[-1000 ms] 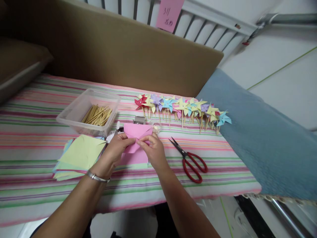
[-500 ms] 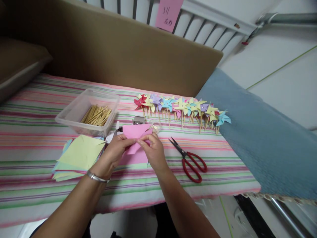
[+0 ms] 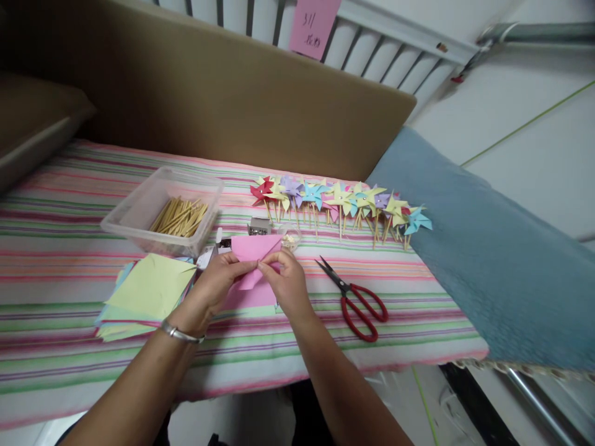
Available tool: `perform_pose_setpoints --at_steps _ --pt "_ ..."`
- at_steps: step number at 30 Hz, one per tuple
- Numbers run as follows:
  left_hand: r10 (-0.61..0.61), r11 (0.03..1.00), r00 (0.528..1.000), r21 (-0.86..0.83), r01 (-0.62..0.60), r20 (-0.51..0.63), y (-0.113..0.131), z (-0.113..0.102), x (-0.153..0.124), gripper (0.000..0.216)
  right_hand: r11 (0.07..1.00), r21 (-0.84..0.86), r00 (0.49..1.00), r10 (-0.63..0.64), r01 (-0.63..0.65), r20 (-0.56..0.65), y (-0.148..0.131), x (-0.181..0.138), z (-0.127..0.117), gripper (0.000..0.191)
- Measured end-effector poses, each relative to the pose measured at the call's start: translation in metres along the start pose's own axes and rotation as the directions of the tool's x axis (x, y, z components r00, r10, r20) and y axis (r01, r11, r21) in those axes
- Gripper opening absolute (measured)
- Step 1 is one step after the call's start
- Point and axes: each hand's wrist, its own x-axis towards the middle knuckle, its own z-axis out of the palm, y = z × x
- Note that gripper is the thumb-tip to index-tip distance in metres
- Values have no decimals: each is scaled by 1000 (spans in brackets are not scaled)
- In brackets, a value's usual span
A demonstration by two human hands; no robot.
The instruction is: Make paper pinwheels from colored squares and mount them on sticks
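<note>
Between my two hands is a pink paper pinwheel (image 3: 252, 246), with corners folded toward its middle. My left hand (image 3: 218, 280) pinches it from the left, thumb near the centre. Thumb and fingers of my right hand (image 3: 287, 279) press at the same centre from the right; whether a pin is between them I cannot make out. Beneath the hands lies another pink sheet (image 3: 251, 299). Just behind them are a small grey box (image 3: 259, 226) and a round clear dish (image 3: 290, 238) of small pale pieces. Red-handled scissors (image 3: 353, 297) lie right of my right hand.
A clear plastic box (image 3: 125, 218) of wooden sticks (image 3: 181, 217) stands at the left rear. In front of it is a stack of coloured paper squares (image 3: 149, 290). Several finished pinwheels (image 3: 341, 197) stand in a row at the back right, before a brown board (image 3: 242, 93).
My hands stay at the pink paper's centre with almost the same grip. The right fingers have shifted slightly, and the whole view has moved a little.
</note>
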Motion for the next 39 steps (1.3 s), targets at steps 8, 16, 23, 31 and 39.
perform_pose_setpoints --at_steps 8,16,23,31,39 --pt "4 999 1000 39 -3 -22 -1 -2 1 21 1000 1 1000 15 -15 6 2 0 0 10" --pt "26 999 997 27 -24 -71 -1 -1 1 21 999 26 1000 23 -23 15 2 0 2 14" --pt "52 958 996 286 -30 -69 0 -5 2 21 997 15 991 79 -78 -107 -3 5 -14 32" --pt "83 777 993 618 -118 84 -6 -4 2 15 989 -111 950 129 -101 283 1 4 -24 39" --pt "40 751 987 647 -133 156 -9 -4 2 13 962 41 917 244 -270 315 7 11 -36 56"
